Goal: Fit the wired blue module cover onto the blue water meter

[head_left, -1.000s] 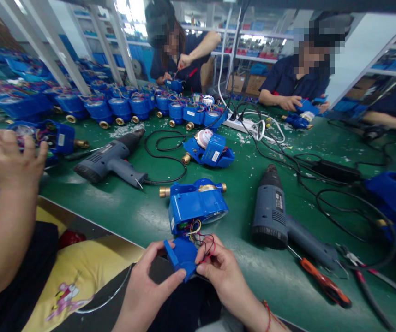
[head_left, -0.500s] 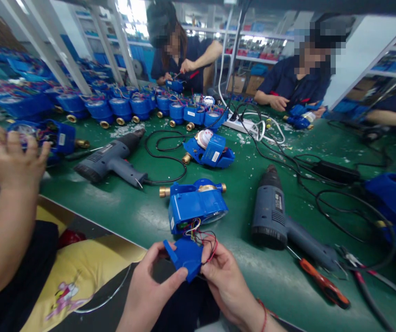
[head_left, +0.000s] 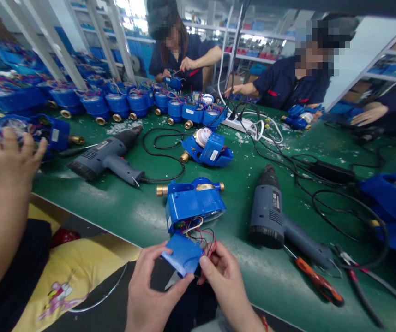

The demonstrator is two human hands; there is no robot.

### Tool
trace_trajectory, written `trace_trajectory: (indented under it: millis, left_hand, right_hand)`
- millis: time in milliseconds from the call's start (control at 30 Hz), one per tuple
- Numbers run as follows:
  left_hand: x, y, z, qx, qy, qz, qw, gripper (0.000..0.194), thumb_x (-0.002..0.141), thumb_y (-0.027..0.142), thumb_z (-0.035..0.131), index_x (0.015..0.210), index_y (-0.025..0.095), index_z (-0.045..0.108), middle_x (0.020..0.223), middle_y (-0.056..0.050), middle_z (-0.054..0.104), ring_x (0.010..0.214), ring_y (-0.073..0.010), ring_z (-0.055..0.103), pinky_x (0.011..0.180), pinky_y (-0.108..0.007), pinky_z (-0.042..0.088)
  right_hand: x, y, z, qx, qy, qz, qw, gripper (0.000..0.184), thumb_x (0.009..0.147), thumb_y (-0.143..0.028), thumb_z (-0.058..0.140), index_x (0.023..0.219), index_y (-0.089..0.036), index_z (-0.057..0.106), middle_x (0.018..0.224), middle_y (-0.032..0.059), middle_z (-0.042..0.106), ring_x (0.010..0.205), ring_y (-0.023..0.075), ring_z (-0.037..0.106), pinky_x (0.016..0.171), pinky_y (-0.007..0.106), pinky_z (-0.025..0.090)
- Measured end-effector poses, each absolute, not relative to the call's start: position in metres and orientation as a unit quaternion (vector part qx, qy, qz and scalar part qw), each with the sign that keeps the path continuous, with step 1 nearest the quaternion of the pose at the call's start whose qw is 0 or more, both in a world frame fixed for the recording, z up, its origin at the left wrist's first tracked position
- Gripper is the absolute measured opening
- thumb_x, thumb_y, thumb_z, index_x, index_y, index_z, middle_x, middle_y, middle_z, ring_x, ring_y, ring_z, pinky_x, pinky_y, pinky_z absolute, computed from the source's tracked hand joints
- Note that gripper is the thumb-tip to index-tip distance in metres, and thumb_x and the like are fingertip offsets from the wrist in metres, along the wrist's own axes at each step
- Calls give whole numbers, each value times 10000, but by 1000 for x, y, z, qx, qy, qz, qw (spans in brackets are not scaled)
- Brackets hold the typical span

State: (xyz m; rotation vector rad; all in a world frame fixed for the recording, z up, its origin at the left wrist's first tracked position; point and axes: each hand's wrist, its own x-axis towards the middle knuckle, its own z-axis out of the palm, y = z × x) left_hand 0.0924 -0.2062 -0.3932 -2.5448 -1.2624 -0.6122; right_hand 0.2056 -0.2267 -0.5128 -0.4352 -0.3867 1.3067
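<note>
Holding a blue plastic meter cover (head_left: pixel 182 254) between our two hands, we have it right at the front edge of the green workbench mat (head_left: pixel 115 216), tilted with its flat face toward us. Our left hand (head_left: pixel 156 290) grips its lower left side, with the thumb along the lower edge, while our right hand (head_left: pixel 224 281) closes narrowly on its right end; neither hand is spread wide. Just beyond the cover, a blue-bodied water meter (head_left: pixel 191 205) with brass couplings (head_left: pixel 161 190) lies on the mat, and thin red, black and yellow wires (head_left: pixel 198 230) run from its near end toward the cover and our right hand. To the right of our hands lie a blue-grey heat gun (head_left: pixel 267 212), an orange-handled screwdriver (head_left: pixel 317 287) and red-handled pliers (head_left: pixel 353 283). A second heat gun (head_left: pixel 106 159) lies farther left, beside another opened meter (head_left: pixel 205 147). Off to our left, a co-worker's hand (head_left: pixel 9 157) is raised over a wired meter (head_left: pixel 51 133), and a yellow cushion (head_left: pixel 69 272) sits below the bench edge. Across the bench, two co-workers (head_left: pixel 187 60) (head_left: pixel 291 78) sit behind a row of wired blue meters (head_left: pixel 129 103) and a white power strip (head_left: pixel 239 122).
</note>
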Motion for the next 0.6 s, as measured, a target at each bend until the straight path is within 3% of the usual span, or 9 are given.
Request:
trace_trajectory:
  millis: [200, 367, 600]
  left_hand:
    - [96, -208, -395, -881, -390, -197, 180, 389, 797, 398, 730, 1070, 207, 531, 1079, -66, 580, 997, -197, 596, 896, -312, 505]
    - [89, -205, -399, -858, -445, -227, 120, 397, 785, 453, 725, 1043, 217, 537, 1038, -65, 596, 952, -220, 629, 833, -355, 542]
    - [90, -202, -399, -815, -507, -279, -12, 422, 729, 413, 768, 1029, 204, 556, 992, -71, 637, 929, -214, 660, 840, -344, 577]
  right_hand:
    - [206, -224, -510, -275, -186, 568, 753, 429, 832, -552, 672, 746, -142, 583, 731, 42, 534, 649, 141, 536, 573, 223, 464]
    - [216, -223, -503, -229, -166, 608, 742, 527, 770, -649, 697, 755, -141, 559, 666, 36, 567, 609, 136, 561, 605, 236, 476]
    - [221, -222, -500, -157, -117, 681, 706, 545, 735, -618, 758, 794, -119, 548, 614, 11, 565, 526, 71, 487, 547, 177, 390]
